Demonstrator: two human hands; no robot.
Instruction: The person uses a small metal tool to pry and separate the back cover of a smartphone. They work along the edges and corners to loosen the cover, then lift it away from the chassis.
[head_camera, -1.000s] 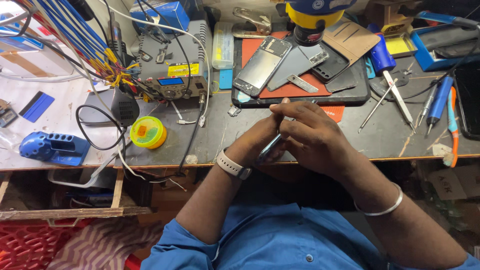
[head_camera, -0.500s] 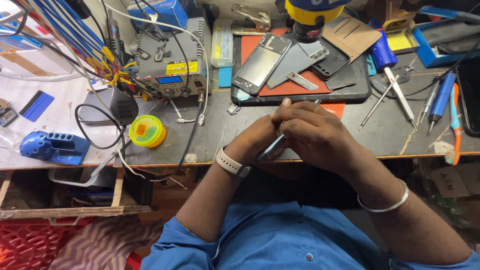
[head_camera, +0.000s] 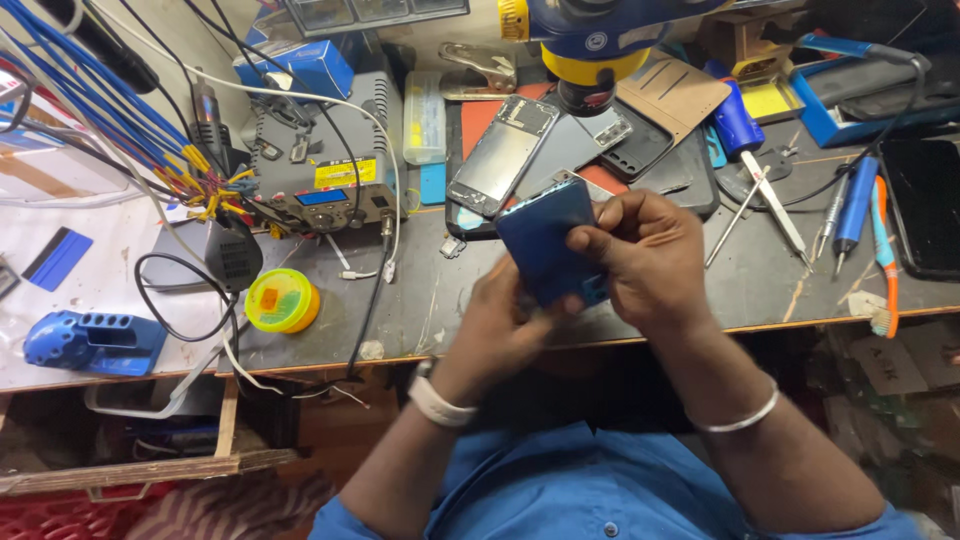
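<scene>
blue phone (head_camera: 545, 240), tilted, held above bench edge

Both hands, left hand (head_camera: 505, 325) and right hand (head_camera: 650, 260), grip a blue phone (head_camera: 545, 240) (tilted) above the workbench (head_camera: 760, 275).

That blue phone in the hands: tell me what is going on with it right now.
A person at a cluttered repair bench holds the blue phone up in both hands. The right hand grips its upper edge, and the left hand supports it from below. Behind them, on a dark mat, lie an opened phone frame and other flat phone parts. A yellow round tin sits to the left.
</scene>
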